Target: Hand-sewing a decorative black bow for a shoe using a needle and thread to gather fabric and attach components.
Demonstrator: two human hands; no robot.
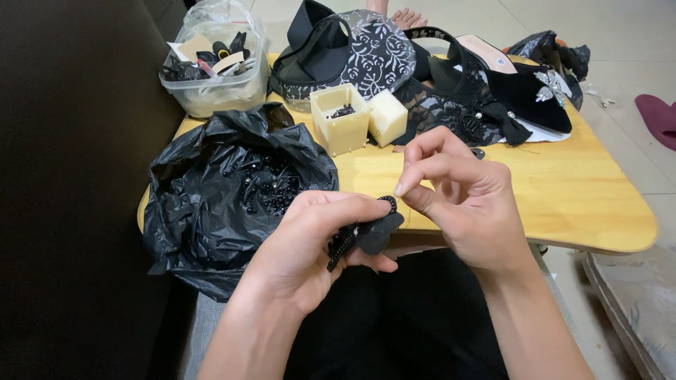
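Note:
My left hand (pixel 310 243) grips a small black fabric piece (pixel 370 232) edged with black beads, just in front of the table's near edge. My right hand (pixel 458 193) is right beside it, thumb and forefinger pinched together above the piece; whether something thin is between them is too small to tell. A black plastic bag (pixel 204 204) holding several black beads (pixel 271 190) lies open to the left of my left hand.
A light wooden table (pixel 563 190) carries a cream square box (pixel 339 119) with beads, a cream block (pixel 387 116), a clear plastic tub (pixel 211 63) of scraps, black lace shoes (pixel 458 98) and a black beaded shoe (pixel 528 88). A dark wall is on the left.

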